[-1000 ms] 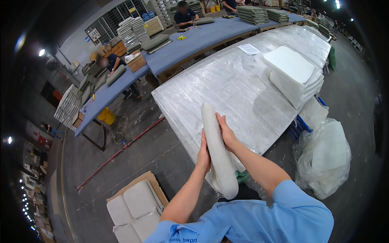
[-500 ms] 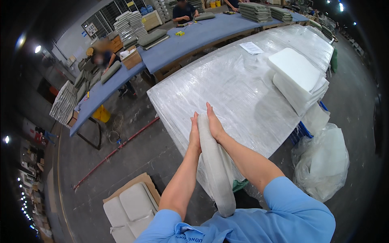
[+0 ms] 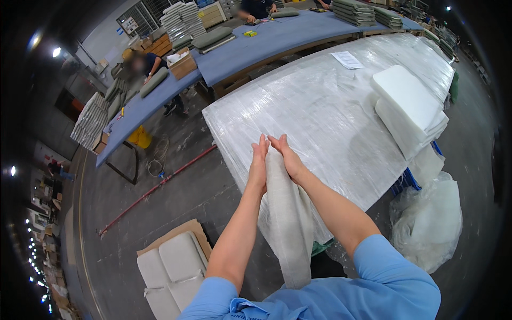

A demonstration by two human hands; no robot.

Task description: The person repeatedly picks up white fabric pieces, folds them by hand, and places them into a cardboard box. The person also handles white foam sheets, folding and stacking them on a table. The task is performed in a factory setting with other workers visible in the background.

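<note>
A light grey cushion (image 3: 288,224) stands on edge between my arms, its near end against my blue shirt. My left hand (image 3: 258,168) lies flat along the left side of its far end. On the opposite side, my right hand (image 3: 288,160) presses with straight fingers. Both palms squeeze the cushion between them, and the fingertips almost meet past its far end. Beneath my hands is the corner of a table (image 3: 298,112) wrapped in clear plastic.
White foam pads (image 3: 408,98) are stacked on the table's right, near a paper sheet (image 3: 348,60). A clear plastic bag (image 3: 426,221) sits on the floor at right. Grey cushions (image 3: 181,256) lie on cardboard at lower left. People work along a blue-topped table (image 3: 277,37).
My hands have come closer together at the cushion's far end, with the fingertips tilting inward over it. The whole scene has shifted slightly right as my head turned.
</note>
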